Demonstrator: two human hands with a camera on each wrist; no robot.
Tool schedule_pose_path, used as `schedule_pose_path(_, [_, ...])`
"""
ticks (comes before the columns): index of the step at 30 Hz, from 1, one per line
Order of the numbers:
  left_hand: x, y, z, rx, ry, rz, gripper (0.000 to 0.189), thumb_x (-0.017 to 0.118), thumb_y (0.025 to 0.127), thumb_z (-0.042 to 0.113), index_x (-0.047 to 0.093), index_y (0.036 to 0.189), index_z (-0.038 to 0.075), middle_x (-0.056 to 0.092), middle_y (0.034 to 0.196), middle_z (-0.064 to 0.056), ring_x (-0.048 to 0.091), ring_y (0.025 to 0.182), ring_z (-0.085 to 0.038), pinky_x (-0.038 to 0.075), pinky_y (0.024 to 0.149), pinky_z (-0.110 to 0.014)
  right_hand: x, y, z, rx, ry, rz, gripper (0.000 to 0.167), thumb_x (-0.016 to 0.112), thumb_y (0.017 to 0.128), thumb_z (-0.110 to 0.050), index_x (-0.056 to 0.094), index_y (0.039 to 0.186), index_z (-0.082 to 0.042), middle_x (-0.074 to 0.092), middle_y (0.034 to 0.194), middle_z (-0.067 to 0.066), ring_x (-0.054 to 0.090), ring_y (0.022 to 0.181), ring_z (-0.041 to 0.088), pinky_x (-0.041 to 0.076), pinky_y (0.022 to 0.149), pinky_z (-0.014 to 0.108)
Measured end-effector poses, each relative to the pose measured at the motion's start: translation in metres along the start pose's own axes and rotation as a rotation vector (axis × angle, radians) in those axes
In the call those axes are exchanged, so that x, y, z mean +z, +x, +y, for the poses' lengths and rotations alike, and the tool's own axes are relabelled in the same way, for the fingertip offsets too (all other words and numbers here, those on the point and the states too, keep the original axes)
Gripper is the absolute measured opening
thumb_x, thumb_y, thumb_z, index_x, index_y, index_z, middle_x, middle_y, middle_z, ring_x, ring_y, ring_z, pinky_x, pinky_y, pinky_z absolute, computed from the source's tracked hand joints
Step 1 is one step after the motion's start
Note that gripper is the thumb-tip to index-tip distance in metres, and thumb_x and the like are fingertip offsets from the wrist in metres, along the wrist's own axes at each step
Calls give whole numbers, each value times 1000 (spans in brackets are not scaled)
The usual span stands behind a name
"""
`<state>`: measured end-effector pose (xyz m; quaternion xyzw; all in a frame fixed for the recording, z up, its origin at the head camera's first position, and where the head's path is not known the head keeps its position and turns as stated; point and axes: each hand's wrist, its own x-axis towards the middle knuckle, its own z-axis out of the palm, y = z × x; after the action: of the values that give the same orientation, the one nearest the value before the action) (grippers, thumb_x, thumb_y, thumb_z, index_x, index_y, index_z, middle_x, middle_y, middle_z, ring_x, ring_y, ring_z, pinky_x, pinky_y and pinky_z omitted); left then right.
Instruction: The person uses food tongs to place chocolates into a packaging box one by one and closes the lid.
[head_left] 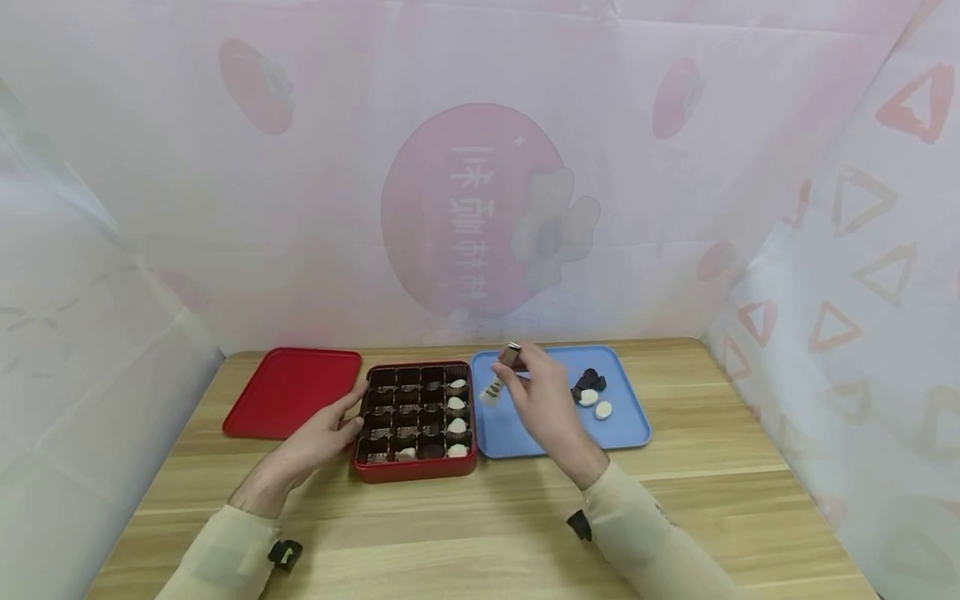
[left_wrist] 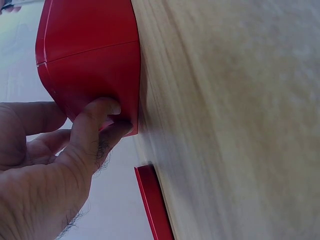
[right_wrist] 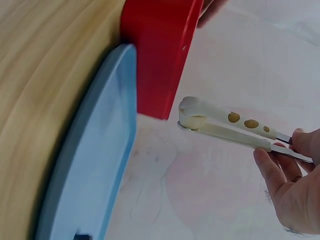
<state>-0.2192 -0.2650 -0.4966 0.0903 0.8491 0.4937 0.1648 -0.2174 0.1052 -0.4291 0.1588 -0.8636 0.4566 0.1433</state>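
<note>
My right hand (head_left: 551,408) pinches a pair of small tongs (head_left: 494,389) with pale, brown-spotted arms. A cream-white chocolate (right_wrist: 192,120) sits between the tong tips, above the blue tray's left part, close to the box. My left hand (head_left: 322,437) rests its fingers against the left wall of a red box (head_left: 414,472); the left wrist view shows the fingertips touching that wall. The box has a dark divided insert. White chocolates (head_left: 456,426) fill its right column, and a white one (head_left: 406,454) and a dark one (head_left: 431,451) lie in the front row.
The blue tray (head_left: 510,446) stands at the box's right, with dark chocolates (head_left: 589,379) and white chocolates (head_left: 603,410) on its right half. A red lid (head_left: 292,392) lies left of the box. Printed sheets enclose the wooden table (head_left: 450,542) at the back and sides.
</note>
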Motion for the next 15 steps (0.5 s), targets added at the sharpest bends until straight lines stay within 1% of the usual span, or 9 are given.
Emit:
schedule_pose_path(6, [0,0,0,1,0,4,74,51,122,4,16,187,-2,6,196,-30,4,181,-59,18,145,-77,19,3,-21,-21,26,-40,11,74,116,-20,75,117,-9,79,122,9,82,124,28,71,102,28])
schedule_pose_path(9, [0,0,-1,2,-3,3,74,51,122,4,16,187,-2,6,196,-30,3,181,-59,17,145,-77,28,3,-31,-38,32,-59,14,74,116,-22,75,119,-9,79,120,8,83,122,27,71,101,27])
schedule_pose_path(12, [0,0,-1,4,-7,2,74,51,122,4,16,187,-2,6,196,-30,3,181,-59,17,145,-77,36,3,-38,-62,41,-82,14,74,116,-23,74,121,-9,78,119,8,83,120,26,70,101,26])
schedule_pose_path(15, [0,0,0,3,-6,2,74,51,122,4,16,187,-2,6,196,-30,2,181,-59,17,145,-77,47,2,-42,-88,74,-104,14,73,116,-20,73,123,-7,77,119,9,83,120,26,69,102,23])
